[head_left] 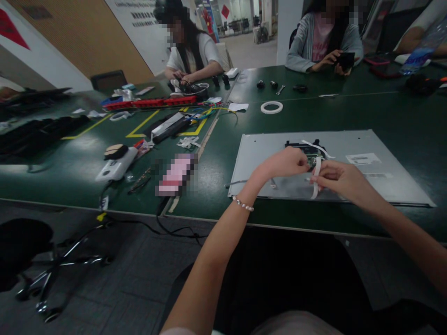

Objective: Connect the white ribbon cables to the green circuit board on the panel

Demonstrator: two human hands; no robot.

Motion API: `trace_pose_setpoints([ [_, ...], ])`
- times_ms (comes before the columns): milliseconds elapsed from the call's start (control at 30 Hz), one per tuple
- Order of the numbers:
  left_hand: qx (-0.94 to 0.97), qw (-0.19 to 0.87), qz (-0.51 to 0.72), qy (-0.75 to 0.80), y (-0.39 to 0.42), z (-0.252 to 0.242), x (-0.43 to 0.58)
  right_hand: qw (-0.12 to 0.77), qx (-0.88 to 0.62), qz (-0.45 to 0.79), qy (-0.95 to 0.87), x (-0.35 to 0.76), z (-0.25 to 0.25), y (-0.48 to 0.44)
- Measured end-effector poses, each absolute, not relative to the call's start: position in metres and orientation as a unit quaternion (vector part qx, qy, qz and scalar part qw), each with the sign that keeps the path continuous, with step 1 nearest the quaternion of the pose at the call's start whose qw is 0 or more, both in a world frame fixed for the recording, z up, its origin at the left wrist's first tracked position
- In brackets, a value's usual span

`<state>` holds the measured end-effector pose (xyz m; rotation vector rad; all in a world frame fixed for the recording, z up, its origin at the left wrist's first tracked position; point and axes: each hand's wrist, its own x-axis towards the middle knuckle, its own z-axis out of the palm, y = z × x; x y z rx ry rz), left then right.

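A flat grey metal panel (265,153) lies on the green table, with a small circuit board in a black frame (307,148) near its middle. My left hand (291,162), with a beaded bracelet on the wrist, has its fingers curled at the board's left side; what they hold, if anything, is hidden. Just to the right, my right hand (337,177) pinches a white strip (317,179) that hangs over the panel's front part. Another white strip (319,147) lies across the board. A small cable end (273,183) rests on the panel near my left forearm.
A phone (177,174), a white power strip (117,164) and a tape roll (271,107) lie on the table (195,203). Black bars (171,126) and wires lie further left. Two people sit across the table. A wheeled chair (24,242) stands at left.
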<state>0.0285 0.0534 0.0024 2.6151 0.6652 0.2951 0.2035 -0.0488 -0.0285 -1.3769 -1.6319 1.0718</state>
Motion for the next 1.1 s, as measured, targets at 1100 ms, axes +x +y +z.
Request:
trace_pose_setpoints([
  [1100, 0.716, 0.520, 0.258, 0.388, 0.096, 0.007, -0.010, 0.413, -0.459, -0.015, -0.786, 0.186, -0.033, 0.019],
])
